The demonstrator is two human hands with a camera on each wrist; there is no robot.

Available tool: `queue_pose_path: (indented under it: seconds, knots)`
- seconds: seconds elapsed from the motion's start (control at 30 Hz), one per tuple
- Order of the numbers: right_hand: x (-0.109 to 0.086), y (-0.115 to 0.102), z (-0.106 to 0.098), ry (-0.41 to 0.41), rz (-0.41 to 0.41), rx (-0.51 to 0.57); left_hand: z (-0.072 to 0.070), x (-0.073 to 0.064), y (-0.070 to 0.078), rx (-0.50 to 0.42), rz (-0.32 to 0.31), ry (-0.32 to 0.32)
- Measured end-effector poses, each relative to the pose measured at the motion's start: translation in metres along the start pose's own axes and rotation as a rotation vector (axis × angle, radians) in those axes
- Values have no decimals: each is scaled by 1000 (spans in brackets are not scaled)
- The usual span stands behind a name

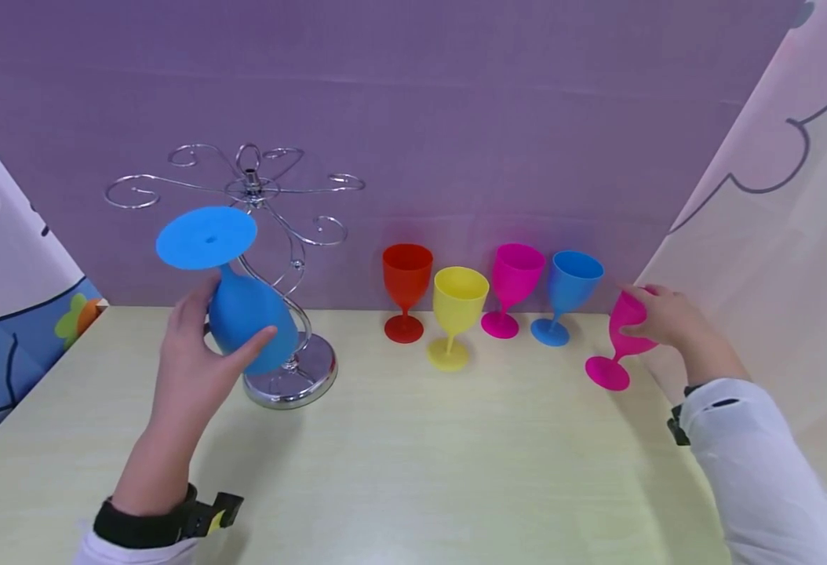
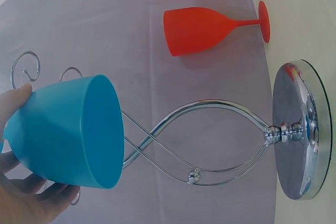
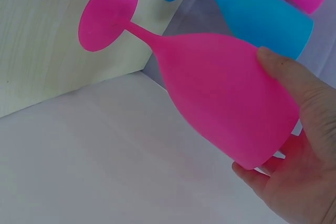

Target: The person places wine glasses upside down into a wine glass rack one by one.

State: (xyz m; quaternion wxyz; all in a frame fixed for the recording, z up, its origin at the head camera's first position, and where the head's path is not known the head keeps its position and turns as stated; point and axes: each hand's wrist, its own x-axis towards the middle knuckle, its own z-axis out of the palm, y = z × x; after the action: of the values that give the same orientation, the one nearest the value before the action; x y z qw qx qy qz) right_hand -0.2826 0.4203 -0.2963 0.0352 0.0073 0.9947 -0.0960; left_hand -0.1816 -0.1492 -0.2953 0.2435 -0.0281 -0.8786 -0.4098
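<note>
The left hand (image 1: 198, 349) points up, thumb and fingers round an upside-down blue cup (image 1: 253, 318), before a shiny stand (image 1: 318, 367). Well apart, the right hand (image 1: 671, 320) reaches out, gripping a tilted pink cup (image 3: 210, 82).

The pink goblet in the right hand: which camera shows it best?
The right wrist view: there the pink goblet appears large and mostly uncovered. The head view shows it smaller and tilted, its bowl partly hidden by the right hand. The left wrist view doesn't show it.

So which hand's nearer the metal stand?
Left. The left hand holds a blue cup in front of the stand; the right hand, well right of the stand, grips a pink cup.
</note>
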Motion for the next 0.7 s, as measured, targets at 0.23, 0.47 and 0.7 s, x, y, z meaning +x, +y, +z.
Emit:
queue_pose_path:
  seconds: [0.23, 0.47, 0.7]
  knots:
    - [-1, 1, 1, 6, 16, 11, 1, -1, -1, -3, -7, -12]
    - [-1, 1, 1, 6, 13, 7, 2, -2, -3, -3, -3, -16]
    - [-2, 2, 2, 13, 16, 10, 3, -2, -4, -1, -11, -17]
